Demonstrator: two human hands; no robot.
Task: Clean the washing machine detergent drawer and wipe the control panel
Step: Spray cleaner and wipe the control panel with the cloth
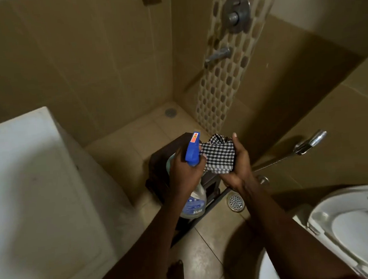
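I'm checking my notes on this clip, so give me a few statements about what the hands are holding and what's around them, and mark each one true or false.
1. The left hand grips a spray bottle with a blue trigger head. True.
2. The right hand holds a plain white sponge. False: it holds a black-and-white checked cloth.
3. The bottle's nozzle points toward the cloth. True.
4. The white machine is on the person's right. False: it is on the left; a toilet is on the right.
5. A round metal floor drain lies below the right wrist. True.
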